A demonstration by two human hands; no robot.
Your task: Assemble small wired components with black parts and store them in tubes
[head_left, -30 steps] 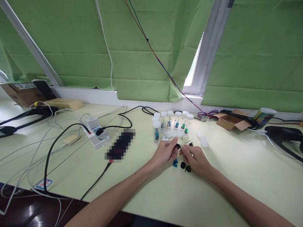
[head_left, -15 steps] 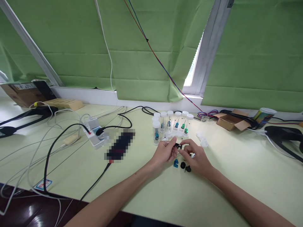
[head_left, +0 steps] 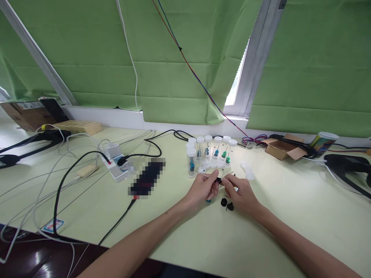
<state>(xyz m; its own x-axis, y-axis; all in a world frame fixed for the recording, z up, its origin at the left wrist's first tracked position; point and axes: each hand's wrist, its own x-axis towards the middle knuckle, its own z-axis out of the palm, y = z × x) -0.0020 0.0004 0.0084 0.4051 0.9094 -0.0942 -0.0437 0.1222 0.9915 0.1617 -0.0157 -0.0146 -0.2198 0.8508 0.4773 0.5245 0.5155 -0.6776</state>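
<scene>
My left hand [head_left: 203, 188] is closed, pinching a small black part [head_left: 219, 180] with a thin metal rod. From the other side, the fingertips of my right hand [head_left: 239, 193] close on the same black part. Its details are mostly hidden by my fingers. A bit of a blue plastic piece [head_left: 208, 200] peeks out below my left hand. On the table between my hands lie a round black piece [head_left: 224, 202] and another black disc-like piece [head_left: 230, 207]. Just beyond stand several clear tubes [head_left: 191, 166] with white caps, holding blue and green parts.
Loose white caps [head_left: 249, 176] lie right of the tubes. A blurred dark device [head_left: 147, 178] on a cable and a white power strip [head_left: 116, 166] are to the left. An open cardboard box [head_left: 279, 148] and a colourful can [head_left: 324, 143] stand at the back right.
My fingertips have drawn closer together around the black part, covering more of it. The blue piece now shows farther left, mostly hidden by my left hand. The tubes have not moved.
</scene>
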